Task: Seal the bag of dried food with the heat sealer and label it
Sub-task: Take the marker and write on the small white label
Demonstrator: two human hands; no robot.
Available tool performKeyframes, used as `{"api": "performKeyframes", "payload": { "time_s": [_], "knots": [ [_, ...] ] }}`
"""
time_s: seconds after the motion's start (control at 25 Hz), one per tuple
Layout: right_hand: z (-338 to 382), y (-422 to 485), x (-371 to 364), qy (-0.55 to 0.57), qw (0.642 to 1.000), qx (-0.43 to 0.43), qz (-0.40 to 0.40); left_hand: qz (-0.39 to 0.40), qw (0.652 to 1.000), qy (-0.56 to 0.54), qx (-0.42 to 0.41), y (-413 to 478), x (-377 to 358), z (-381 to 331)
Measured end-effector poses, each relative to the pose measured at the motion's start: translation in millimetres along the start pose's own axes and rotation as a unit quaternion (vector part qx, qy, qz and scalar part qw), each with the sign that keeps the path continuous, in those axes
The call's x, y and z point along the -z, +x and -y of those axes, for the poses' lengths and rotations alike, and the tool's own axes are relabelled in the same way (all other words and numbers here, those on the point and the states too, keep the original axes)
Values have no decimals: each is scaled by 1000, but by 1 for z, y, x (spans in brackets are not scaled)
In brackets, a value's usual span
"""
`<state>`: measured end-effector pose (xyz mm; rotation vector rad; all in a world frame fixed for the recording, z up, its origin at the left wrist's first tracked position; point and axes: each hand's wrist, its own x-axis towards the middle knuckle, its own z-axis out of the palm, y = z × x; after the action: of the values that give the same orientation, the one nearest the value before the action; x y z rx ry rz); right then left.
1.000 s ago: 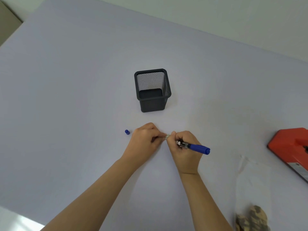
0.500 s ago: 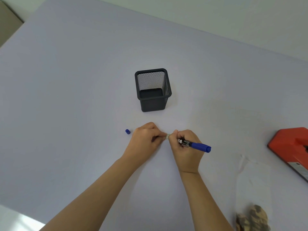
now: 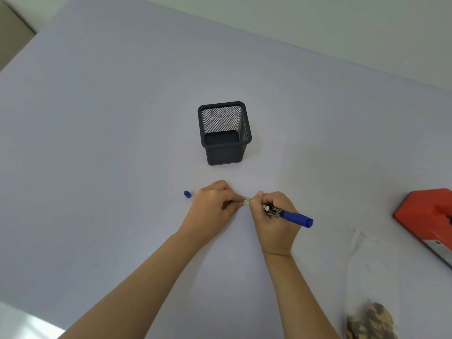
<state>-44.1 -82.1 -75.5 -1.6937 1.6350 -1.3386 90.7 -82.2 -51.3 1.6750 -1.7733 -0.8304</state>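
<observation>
My left hand (image 3: 212,206) pinches one end of a small pale label (image 3: 247,201) on the table. My right hand (image 3: 272,216) grips a blue marker (image 3: 291,215), its rear end pointing right, and its fingertips touch the label's other end. The marker's tip is hidden under the fingers. The small blue cap (image 3: 187,194) lies left of my left hand. A clear bag (image 3: 371,272) with brownish dried food (image 3: 371,322) at its bottom lies at the lower right. The red heat sealer (image 3: 426,216) sits at the right edge, partly cut off.
A black mesh pen holder (image 3: 225,133) stands upright just beyond my hands, with nothing inside. The table (image 3: 97,143) is pale lilac; its far edge runs diagonally along the top and its near left corner shows at the bottom left.
Both hands stay on the label. The marker in my right hand has tilted slightly, its rear end dipping and shifting a little to the right.
</observation>
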Motion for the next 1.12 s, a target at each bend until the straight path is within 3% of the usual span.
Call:
{"api": "performKeyframes", "payload": {
  "time_s": [0.32, 0.52, 0.64, 0.8, 0.96, 1.04, 1.12],
  "knots": [
    [-4, 1, 1, 8, 1000, -7, -15, 2, 1000, -9, 9, 1, -2, 0],
    [2, 8, 3, 57, 985, -117, -113, 17, 999, -16, 32, 4, -1, 0],
    [7, 9, 7, 121, 976, -150, -100, 21, 999, 4, 45, 5, 1, -4],
    [16, 18, 24, 188, 939, -272, -91, 26, 999, 16, 29, 1, 1, -6],
    [36, 23, 47, 212, 925, -312, -55, 29, 999, 40, 22, -6, 5, -15],
    [51, 21, 58, 225, 916, -331, -42, -13, 998, 55, -11, -15, 14, -25],
    [67, 20, 71, 271, 895, -352, -37, -112, 990, 82, -39, -31, 34, -32]
  ]
}}
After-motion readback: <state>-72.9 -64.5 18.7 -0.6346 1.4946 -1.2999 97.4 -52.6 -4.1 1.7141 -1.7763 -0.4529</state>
